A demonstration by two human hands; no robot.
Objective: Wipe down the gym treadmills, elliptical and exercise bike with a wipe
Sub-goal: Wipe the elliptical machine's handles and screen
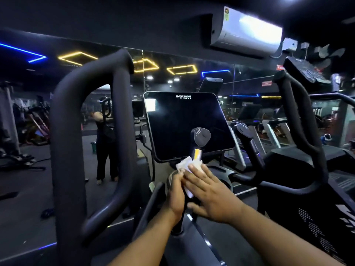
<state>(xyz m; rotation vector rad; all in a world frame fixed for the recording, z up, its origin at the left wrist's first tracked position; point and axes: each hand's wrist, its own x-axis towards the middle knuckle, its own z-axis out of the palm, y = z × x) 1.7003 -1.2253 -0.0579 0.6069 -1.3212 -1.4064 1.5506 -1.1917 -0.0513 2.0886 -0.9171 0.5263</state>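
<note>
Nearest of all are the person's two bare forearms, reaching up from the bottom edge toward the middle of the elliptical, whose big looped left handle stands close by. The right hand lies almost flat, fingers straight and spread, pressing the white wipe against the short upright handlebar post below the dark console screen. The left hand meets it from the other side, fingers laid along the post and touching the wipe's near edge; whether they curl round the post I cannot tell from here. So the grip is more a two-palmed sandwich than a pinch, with the wipe trapped between right palm and post. The post runs up and away from the hands, its yellow band and dark knobbed cap showing just above the fingertips. That is the relation that matters: the unwiped length lies straight up along the post's long axis, and the right hand, carrying the cloth, is the one placed to slide there. I would judge this a mid-wipe on the elliptical's centre handle. A second handle stands to the right, and treadmills wait beyond it by the mirror.
</note>
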